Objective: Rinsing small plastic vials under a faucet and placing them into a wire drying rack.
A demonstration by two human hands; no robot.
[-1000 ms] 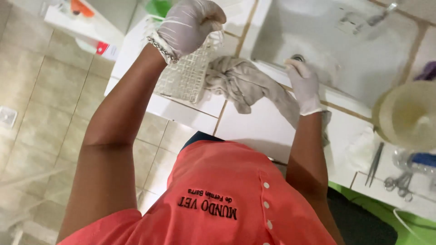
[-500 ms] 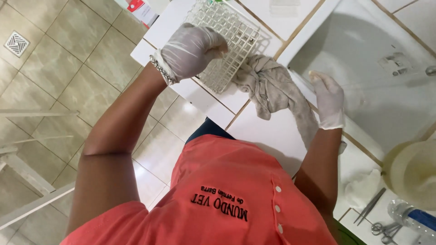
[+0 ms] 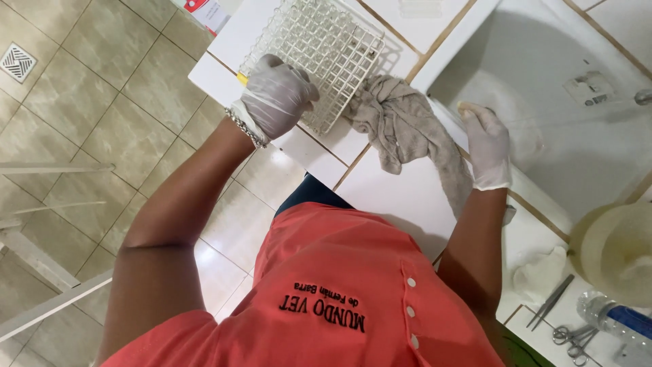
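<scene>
My left hand (image 3: 275, 95), in a white glove with a chain bracelet at the wrist, grips the near edge of a white wire rack (image 3: 319, 41) that lies on the white tiled counter (image 3: 401, 197). My right hand (image 3: 485, 146), also gloved, lies flat on the rim of the white sink (image 3: 543, 75). A small pale yellowish thing (image 3: 466, 107) sits at its fingertips; whether the hand holds it is unclear. A crumpled grey cloth (image 3: 397, 126) lies between the two hands, trailing under my right wrist.
To the right on the counter are a round pale bowl (image 3: 618, 251), metal forceps (image 3: 550, 302), scissors (image 3: 574, 336), a white wad (image 3: 540, 272) and a clear bottle (image 3: 611, 316). A tap (image 3: 642, 96) reaches over the sink. The beige tiled floor has a drain grate (image 3: 17, 61).
The rack, held up over the counter edge a second ago, now lies flat on the counter with my left hand on it. My right hand stays on the sink rim.
</scene>
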